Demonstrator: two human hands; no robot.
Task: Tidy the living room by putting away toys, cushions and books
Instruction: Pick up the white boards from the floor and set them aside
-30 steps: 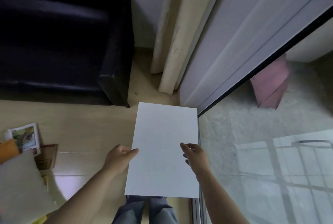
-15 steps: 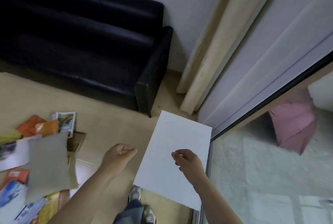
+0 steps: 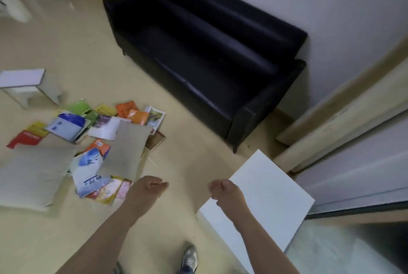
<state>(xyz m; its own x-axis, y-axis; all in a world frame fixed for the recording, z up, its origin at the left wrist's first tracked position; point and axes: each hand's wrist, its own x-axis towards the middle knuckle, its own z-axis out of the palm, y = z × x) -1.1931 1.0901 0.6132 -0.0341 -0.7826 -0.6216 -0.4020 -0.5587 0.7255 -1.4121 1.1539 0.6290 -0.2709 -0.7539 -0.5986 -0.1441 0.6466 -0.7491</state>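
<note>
The right hand (image 3: 225, 194) grips a white sheet (image 3: 262, 203); the left hand (image 3: 148, 187) is a loose, empty fist. Best carry the sheet flat to the books (image 3: 92, 141) left of the sofa (image 3: 209, 53).

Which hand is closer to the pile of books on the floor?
The left hand. It hangs right beside the near edge of the books. The right hand is farther off, holding the white board.
</note>
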